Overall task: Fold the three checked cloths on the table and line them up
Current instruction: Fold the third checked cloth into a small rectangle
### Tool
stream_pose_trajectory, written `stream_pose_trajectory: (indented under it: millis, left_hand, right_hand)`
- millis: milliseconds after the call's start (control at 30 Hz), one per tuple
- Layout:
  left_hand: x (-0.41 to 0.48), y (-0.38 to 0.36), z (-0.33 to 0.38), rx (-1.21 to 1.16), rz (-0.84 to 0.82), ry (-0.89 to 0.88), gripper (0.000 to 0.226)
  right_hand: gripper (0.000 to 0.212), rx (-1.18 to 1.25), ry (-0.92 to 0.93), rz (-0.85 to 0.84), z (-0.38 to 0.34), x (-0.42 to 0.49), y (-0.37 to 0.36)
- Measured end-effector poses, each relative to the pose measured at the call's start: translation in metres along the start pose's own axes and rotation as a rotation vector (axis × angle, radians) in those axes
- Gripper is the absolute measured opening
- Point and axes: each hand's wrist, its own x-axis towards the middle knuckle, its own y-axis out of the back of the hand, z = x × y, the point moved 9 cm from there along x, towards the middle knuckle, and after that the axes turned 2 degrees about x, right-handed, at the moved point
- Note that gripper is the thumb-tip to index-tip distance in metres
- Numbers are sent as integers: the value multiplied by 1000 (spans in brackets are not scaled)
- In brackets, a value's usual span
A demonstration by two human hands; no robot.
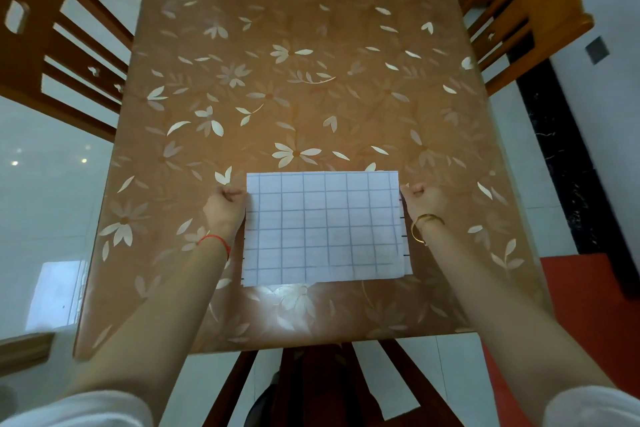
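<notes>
Lying flat near the front edge of the flowered bench (311, 80), the folded checked cloth (325, 229) showed stacked layers along its sides. The left hand (225, 201) and right hand (422, 198) pinched its side edges near the far corners, fingers (232, 191) curled.

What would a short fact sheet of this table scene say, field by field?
surface: table with a flowered cover
item: checked cloth, lying flat near the front edge, layered edges showing
left hand: fingers curled, grips the cloth's left edge
right hand: fingers curled, grips the cloth's right edge
seating: wooden chair at the left, another at the right
</notes>
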Motion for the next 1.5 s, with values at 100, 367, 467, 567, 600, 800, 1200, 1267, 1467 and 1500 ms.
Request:
stream_pose_trajectory:
  millis: [100,367,467,567,600,800,1200,1267,1467,1500]
  left_hand:
    - [-26,3,-21,-4,-11,-25,15]
    - [-88,2,-66,89,-69,13,20]
    - [-107,2,-76,81,-84,33,20]
    - [-121,2,-81,115,-82,33,30]
    - [-125,3,-82,134,-81,32,31]
    - [-114,-4,-93,241,-134,13,27]
    - [-117,-1,-86,12,-95,68,33]
    - [-110,-3,-90,-85,-116,99,38]
    - [-102,-5,-93,-97,-170,130,36]
    - [-101,-4,-96,-75,-171,128,45]
  right_hand:
    - [33,-70,36,-27,12,-18,6]
    - [28,-157,-36,-101,54,-74,15]
    - [20,-188,-66,-149,70,-91,11]
    - [24,-261,-79,-169,79,-107,10]
    - [27,-284,-70,-172,79,-112,10]
    - [29,-341,-69,-172,74,-125,9]
    - [17,-241,-126,-186,84,-120,4]
    - [11,-177,-137,-177,84,-119,8]
    - [9,-14,-215,-145,95,-117,8]
    - [12,-2,-215,-149,96,-119,7]
